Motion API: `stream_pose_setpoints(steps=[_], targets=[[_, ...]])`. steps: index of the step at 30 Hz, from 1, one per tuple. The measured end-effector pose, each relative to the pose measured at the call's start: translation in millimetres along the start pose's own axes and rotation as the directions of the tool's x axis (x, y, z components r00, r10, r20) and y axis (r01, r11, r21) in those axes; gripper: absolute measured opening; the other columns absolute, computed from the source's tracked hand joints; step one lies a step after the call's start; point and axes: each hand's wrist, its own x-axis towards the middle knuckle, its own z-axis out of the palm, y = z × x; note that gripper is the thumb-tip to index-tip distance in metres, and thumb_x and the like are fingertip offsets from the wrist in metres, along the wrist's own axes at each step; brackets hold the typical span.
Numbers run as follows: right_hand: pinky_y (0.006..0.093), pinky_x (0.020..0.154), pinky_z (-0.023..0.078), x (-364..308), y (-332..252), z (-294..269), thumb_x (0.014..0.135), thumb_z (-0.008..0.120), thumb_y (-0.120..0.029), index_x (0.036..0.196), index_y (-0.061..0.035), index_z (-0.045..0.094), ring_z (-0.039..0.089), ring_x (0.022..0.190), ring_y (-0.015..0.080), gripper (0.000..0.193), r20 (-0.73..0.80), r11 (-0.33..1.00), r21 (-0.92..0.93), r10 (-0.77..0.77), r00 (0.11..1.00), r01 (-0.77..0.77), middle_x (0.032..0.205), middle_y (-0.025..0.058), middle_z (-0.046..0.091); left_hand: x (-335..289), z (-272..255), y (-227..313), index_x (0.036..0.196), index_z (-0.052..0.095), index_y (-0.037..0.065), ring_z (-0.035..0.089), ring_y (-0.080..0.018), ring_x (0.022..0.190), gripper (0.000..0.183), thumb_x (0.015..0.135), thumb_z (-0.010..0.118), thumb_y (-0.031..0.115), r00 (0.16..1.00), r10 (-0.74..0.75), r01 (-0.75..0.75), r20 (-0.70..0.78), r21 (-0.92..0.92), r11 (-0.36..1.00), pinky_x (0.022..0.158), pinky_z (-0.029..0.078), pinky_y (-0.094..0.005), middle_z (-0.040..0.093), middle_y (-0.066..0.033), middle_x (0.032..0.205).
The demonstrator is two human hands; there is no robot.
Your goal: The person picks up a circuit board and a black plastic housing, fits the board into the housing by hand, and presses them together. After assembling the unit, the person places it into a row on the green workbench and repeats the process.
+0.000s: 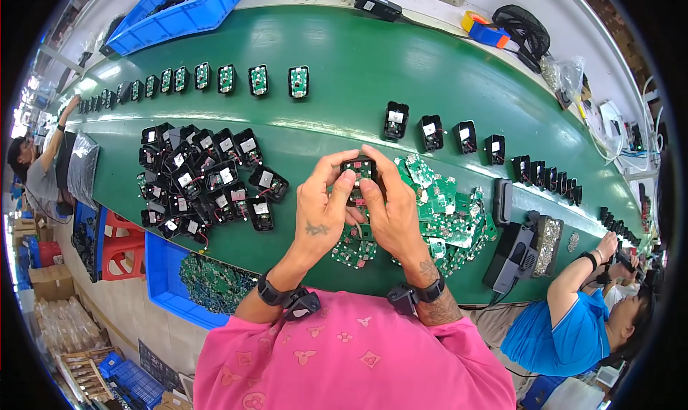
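Observation:
Both my hands hold one small black plastic housing (370, 169) with a circuit board in it, above the green bench near its front edge. My left hand (325, 199) is wrapped round its left side, thumb on the board. My right hand (392, 206) grips the right side, its thumb also pressing the face. Fingers partly hide the board. Loose green circuit boards (451, 220) lie in a heap beside and beneath my right hand. To the left of my hands is a pile of black housings (193, 170) with white parts and thin red wires inside.
Housings with boards (298, 82) line the bench's far left; open black housings (431, 132) line the right. A grey-black device (510, 256) stands right of the boards. Blue crates (172, 27) sit far left and below the bench. Co-workers (573, 324) work at both ends.

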Motion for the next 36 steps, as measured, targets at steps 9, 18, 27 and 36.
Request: stream_pose_setpoints(steps=[9, 18, 27, 36], targets=[[0.0354, 0.077, 0.053, 0.9, 5.0, 10.8, 0.103, 0.05, -0.015, 0.134, -0.0052, 0.053, 0.067, 0.089, 0.0255, 0.033, -0.041, 0.969, 0.199, 0.156, 0.987, -0.145, 0.111, 0.0175, 0.065, 2.5, 11.9, -7.5, 0.125, 0.059, 0.0, 0.069, -0.0148, 0.075, 0.027, 0.1, 0.055, 0.011, 0.993, 0.096, -0.095, -0.062, 0.017, 0.995, 0.055, 0.056, -0.0253, 0.071, -0.0123, 0.101], [0.0314, 0.072, 0.053, 43.2, 28.5, 15.5, 0.1, 0.054, -0.017, 0.127, -0.0057, 0.059, 0.065, 0.078, 0.0155, 0.03, -0.087, 0.976, 0.095, 0.206, 0.975, -0.197, 0.093, 0.0113, 0.069, 57.6, 12.9, -34.1, 0.119, 0.061, 0.002, 0.069, -0.016, 0.091, 0.023, 0.099, 0.055, 0.01, 0.946, 0.282, -0.244, -0.163, 0.216, 0.945, 0.078, 0.054, -0.029, 0.071, -0.0115, 0.098], [0.0383, 0.066, 0.049, 60.9, 57.9, -16.7, 0.09, 0.067, -0.014, 0.122, -0.0026, 0.062, 0.062, 0.069, 0.0257, 0.034, -0.228, 0.973, -0.17, 0.114, 0.967, -0.154, 0.076, 0.0131, 0.063, 155.8, 12.4, -29.6, 0.116, 0.06, -0.001, 0.068, -0.0198, 0.057, 0.022, 0.097, 0.053, 0.006, 0.984, 0.133, -0.12, -0.117, 0.115, 0.986, 0.045, 0.059, -0.0313, 0.068, -0.0145, 0.098], [0.0444, 0.09, 0.045, -45.1, 33.2, -7.0, 0.072, 0.075, -0.006, 0.118, -0.0132, 0.07, 0.05, 0.109, 0.0342, 0.047, 0.46, 0.891, -0.373, -0.066, 0.886, 0.26, 0.12, 0.015, 0.052, 193.3, -9.6, -68.1, 0.129, 0.061, 0.002, 0.065, -0.0181, 0.047, 0.034, 0.1, 0.056, 0.019, 0.946, 0.173, -0.038, -0.273, 0.437, 0.899, 0.044, 0.053, -0.0309, 0.066, -0.0177, 0.112]])
